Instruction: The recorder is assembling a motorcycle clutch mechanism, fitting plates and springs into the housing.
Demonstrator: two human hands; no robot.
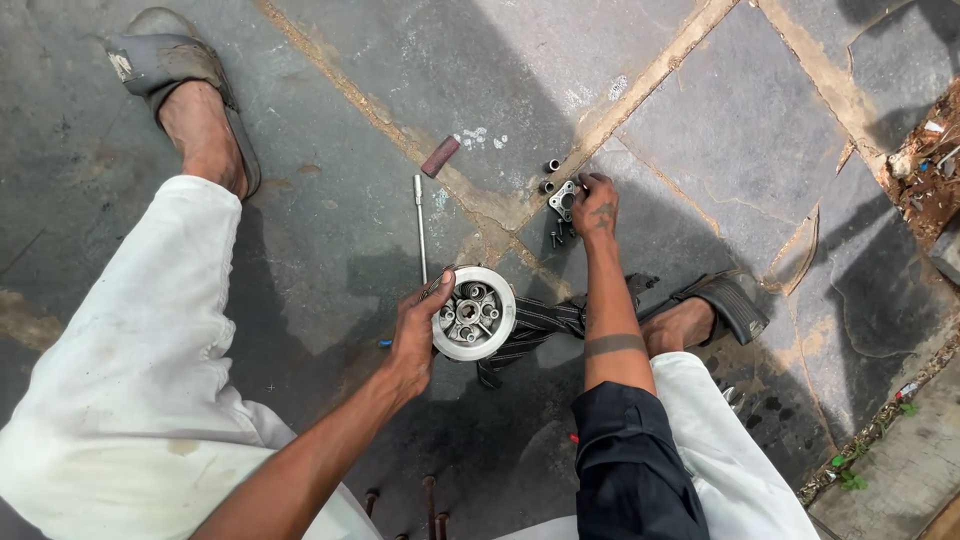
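Left hand [415, 335] grips round hub [474, 314] by its rim, face up. Right hand [594, 207] reaches beyond hub, fingertips pinching small bracket plate [563, 200] on stone floor [700, 130]; bolts [557, 238] beside it.

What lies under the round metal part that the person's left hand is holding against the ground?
A dark ribbed belt runs out from beneath the round metal part toward the right foot. The left hand grips its rim. How far the belt reaches underneath is covered.
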